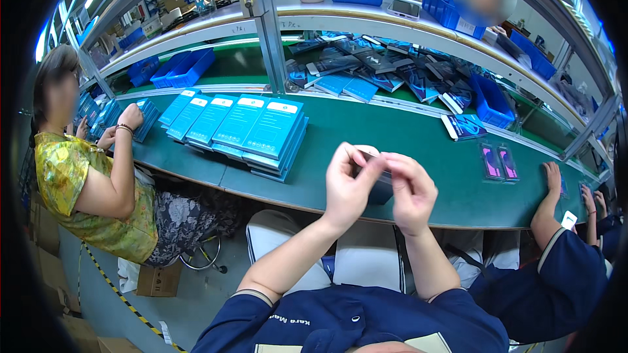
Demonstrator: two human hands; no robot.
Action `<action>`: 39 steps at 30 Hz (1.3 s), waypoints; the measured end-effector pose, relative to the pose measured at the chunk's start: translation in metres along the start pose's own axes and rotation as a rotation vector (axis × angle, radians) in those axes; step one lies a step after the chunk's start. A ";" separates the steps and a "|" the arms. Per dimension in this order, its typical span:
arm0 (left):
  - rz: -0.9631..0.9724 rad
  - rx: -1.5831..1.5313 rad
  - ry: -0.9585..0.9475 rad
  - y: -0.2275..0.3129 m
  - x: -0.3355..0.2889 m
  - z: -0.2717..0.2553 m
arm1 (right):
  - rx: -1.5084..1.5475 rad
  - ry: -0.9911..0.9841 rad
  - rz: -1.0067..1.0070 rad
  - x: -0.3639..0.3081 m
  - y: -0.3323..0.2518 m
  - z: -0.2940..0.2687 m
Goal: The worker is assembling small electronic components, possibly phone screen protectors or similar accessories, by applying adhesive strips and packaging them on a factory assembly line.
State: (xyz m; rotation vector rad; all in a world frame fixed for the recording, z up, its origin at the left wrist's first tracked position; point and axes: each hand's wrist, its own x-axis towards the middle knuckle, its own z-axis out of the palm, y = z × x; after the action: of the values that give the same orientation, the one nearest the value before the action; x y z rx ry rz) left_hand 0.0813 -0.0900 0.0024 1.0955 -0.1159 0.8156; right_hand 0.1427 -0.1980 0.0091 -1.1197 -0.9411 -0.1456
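Both my hands are raised above the near edge of the green table (353, 124), close together at its middle. My left hand (351, 182) is closed with thumb and fingers on the upper edge of a thin dark box (382, 191). My right hand (413, 191) pinches at the same edge, its fingertips meeting the left thumb. Most of the box is hidden behind my hands, so its front and any opening cannot be made out. To the left stand stacks of light-blue flat boxes (245, 124), laid in overlapping rows.
A heap of dark and blue flat boxes (392, 68) lies under the shelf, beside a blue bin (490, 101). Two packages with pink parts (499, 162) lie to the right. One co-worker (98, 189) sits at left; another's arm (549, 199) rests on the table at right.
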 end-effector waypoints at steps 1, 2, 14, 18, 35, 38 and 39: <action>0.029 0.012 -0.013 -0.002 0.005 -0.002 | -0.219 -0.053 -0.218 0.002 0.004 0.000; 0.050 -0.021 -0.015 -0.001 0.008 -0.001 | -0.295 -0.040 -0.279 0.004 0.007 0.001; 0.187 0.236 0.048 -0.019 0.010 -0.011 | 0.320 0.085 0.241 0.010 0.021 0.003; 0.430 0.633 -0.021 -0.020 0.014 -0.019 | 0.011 -0.051 0.005 -0.011 0.045 -0.010; 0.006 2.019 -0.244 -0.010 0.004 -0.067 | -1.370 -0.634 0.388 0.046 0.081 -0.073; 0.128 1.730 -0.687 0.008 -0.003 -0.041 | -0.880 -0.822 0.066 0.000 0.025 -0.054; 0.089 1.689 -0.801 0.009 -0.009 -0.039 | -0.652 -0.878 0.211 0.005 0.013 -0.061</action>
State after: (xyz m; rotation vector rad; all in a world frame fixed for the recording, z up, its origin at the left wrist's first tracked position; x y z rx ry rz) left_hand 0.0573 -0.0610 -0.0139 2.9994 -0.1338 0.3570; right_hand 0.1870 -0.2400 -0.0032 -1.9482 -1.5974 0.2601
